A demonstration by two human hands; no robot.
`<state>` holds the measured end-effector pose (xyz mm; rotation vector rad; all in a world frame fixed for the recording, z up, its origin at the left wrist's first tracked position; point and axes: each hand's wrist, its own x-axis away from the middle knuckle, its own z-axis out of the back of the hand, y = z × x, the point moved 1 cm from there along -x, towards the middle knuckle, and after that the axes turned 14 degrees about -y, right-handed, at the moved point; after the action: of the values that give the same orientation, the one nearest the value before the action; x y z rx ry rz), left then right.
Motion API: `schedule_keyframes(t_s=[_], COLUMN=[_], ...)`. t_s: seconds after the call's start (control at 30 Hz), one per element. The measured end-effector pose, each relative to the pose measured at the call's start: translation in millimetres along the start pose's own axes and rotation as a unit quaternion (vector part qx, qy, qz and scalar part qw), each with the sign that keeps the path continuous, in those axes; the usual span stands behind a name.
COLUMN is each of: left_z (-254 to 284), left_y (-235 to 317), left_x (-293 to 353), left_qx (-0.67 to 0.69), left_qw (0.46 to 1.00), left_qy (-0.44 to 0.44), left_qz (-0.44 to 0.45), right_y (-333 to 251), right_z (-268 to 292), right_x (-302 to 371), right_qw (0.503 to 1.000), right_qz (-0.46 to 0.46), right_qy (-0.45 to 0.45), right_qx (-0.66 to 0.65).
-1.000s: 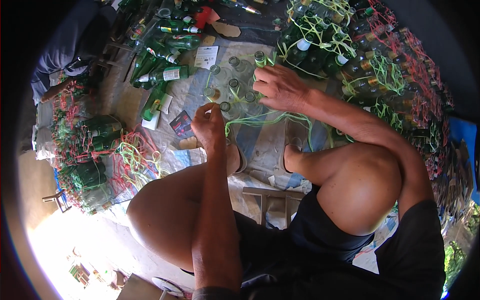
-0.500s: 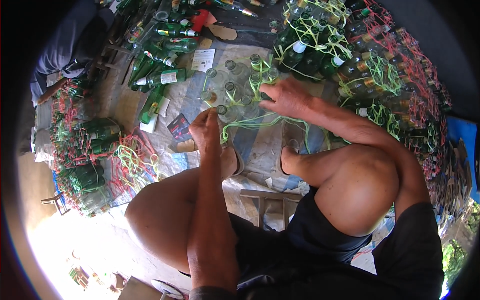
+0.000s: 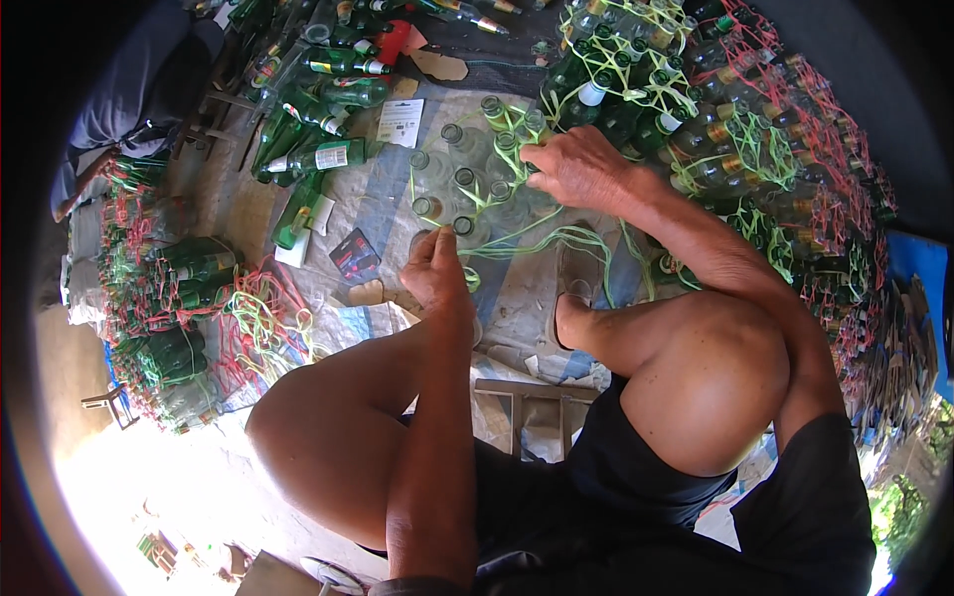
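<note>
- Clear bottles (image 3: 464,177) had turned slightly counter-clockwise since the earlier frame, my left hand (image 3: 435,270) shifting rightward with their near edge.
- At that edge, my left fingertips pinched green string (image 3: 586,234), probably keeping it taut; the nearest bottle mouth stood just beside them.
- Right of the bottles, my right hand (image 3: 586,171) curled against them, perhaps steadying; what it grasped I couldn't tell.

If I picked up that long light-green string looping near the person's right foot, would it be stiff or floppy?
Probably floppy: the light-green string bends in loose curves. It's likely light for its length, since each strand looks thin. It might tangle when lifted, because several strands run close together beside the clear bottles.
</note>
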<state>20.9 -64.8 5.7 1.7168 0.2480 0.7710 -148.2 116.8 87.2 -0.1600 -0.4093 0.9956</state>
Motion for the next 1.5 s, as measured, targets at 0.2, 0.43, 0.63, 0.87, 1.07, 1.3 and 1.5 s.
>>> schedule_keyframes(t_s=[0.2, 0.43, 0.63, 0.87, 1.07, 1.3, 1.5], left_z=[-24.2, -34.5, -37.4, -25.6, -15.5, -1.2, -4.6], left_y=[5.9, 1.3, 3.6, 6.4, 14.9, 7.4, 6.6], left_x=[28.9, 43.2, 38.1, 30.3, 23.8, 14.1, 12.8], left_qx=[0.041, 0.094, 0.070, 0.014, -0.033, -0.030, -0.017], left_qw=[0.999, 0.996, 0.997, 1.000, 0.997, 0.993, 0.992], left_qy=[0.031, 0.009, 0.008, -0.016, -0.072, -0.115, -0.121], left_qz=[0.017, 0.005, -0.017, -0.001, 0.011, -0.002, -0.027], right_y=[8.8, 20.2, 27.2, 18.7, 14.8, 18.8, 9.1], right_z=[0.9, -4.6, -15.4, -19.6, -68.7, -71.0, 23.6], right_x=[4.6, 11.0, 22.7, 38.0, 76.7, 90.2, 58.2], right_qw=[1.000, 0.999, 0.999, 0.981, 0.928, 0.879, 0.950], right_qz=[0.025, 0.037, 0.011, -0.048, -0.097, -0.109, -0.006], right_qy=[0.003, -0.003, 0.004, 0.061, 0.064, 0.022, -0.046], right_qx=[0.003, 0.009, -0.040, -0.177, -0.355, -0.463, -0.308])
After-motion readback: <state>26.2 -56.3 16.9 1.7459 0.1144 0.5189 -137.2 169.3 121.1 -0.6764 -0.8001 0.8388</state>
